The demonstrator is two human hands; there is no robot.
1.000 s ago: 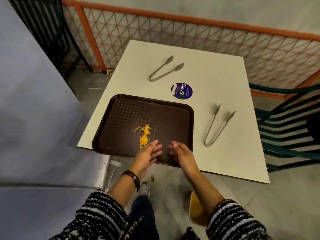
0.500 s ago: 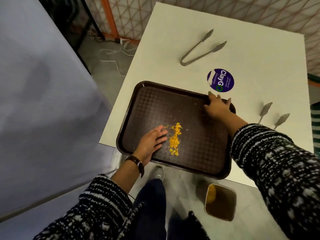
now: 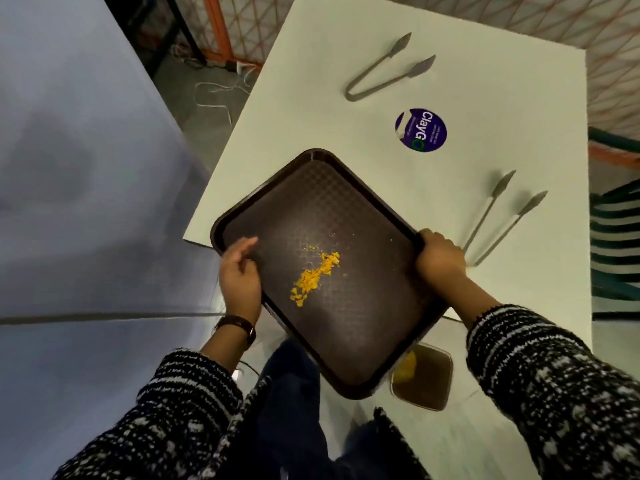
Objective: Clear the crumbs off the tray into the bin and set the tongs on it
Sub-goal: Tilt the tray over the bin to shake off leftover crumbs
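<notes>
A dark brown tray (image 3: 346,209) sticks out past the near edge of the white table (image 3: 311,98), turned to a diamond, one corner over the floor. Yellow crumbs (image 3: 315,275) lie in a small heap near its middle. My left hand (image 3: 239,271) grips the tray's left rim, thumb on top. My right hand (image 3: 440,258) grips the right rim. A small brown bin (image 3: 429,382) with yellow crumbs inside stands on the floor, partly hidden under the tray's near corner. One pair of metal tongs (image 3: 384,71) lies at the table's far side, another pair (image 3: 502,216) beside my right hand.
A round purple sticker (image 3: 420,129) is on the table between the tongs. A green slatted chair (image 3: 616,237) stands to the right. An orange mesh fence (image 3: 242,22) and white cables (image 3: 221,95) lie beyond the table. A grey surface (image 3: 69,168) fills the left. My legs are below the tray.
The tray has been turned and pulled off the table's edge over the bin. My left hand left the tray's floor for its left rim; my right hand went from the far corner to the right rim.
</notes>
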